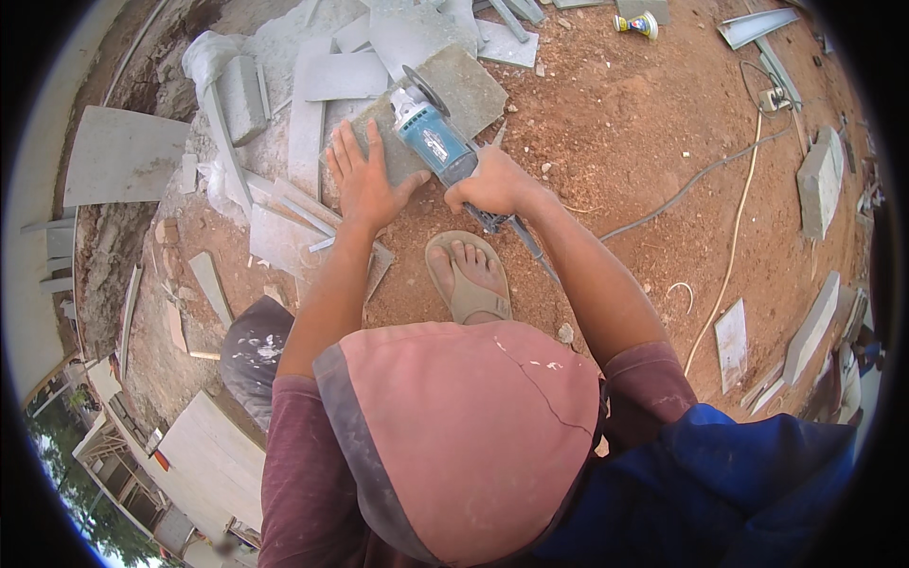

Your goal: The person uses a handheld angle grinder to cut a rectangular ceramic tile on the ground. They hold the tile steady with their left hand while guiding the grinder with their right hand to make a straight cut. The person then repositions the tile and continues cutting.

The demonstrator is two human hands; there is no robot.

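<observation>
My left hand (362, 178) lies flat, fingers spread, on a grey stone slab (464, 87) that rests on the red dirt. My right hand (492, 183) grips the body of a blue angle grinder (431, 138). Its disc (423, 89) stands on edge over the slab's top face, just right of my left fingers. The grinder's dark cable runs back past my sandalled foot (469, 275). A pink cap brim (454, 426) fills the lower middle of the view and hides my lap.
Cut grey stone pieces (327, 76) pile up left and behind the slab. A large flat board (118, 156) lies far left. A grey cable (691, 180) and a yellow cord (734, 237) cross the dirt at right, beside stone blocks (819, 180).
</observation>
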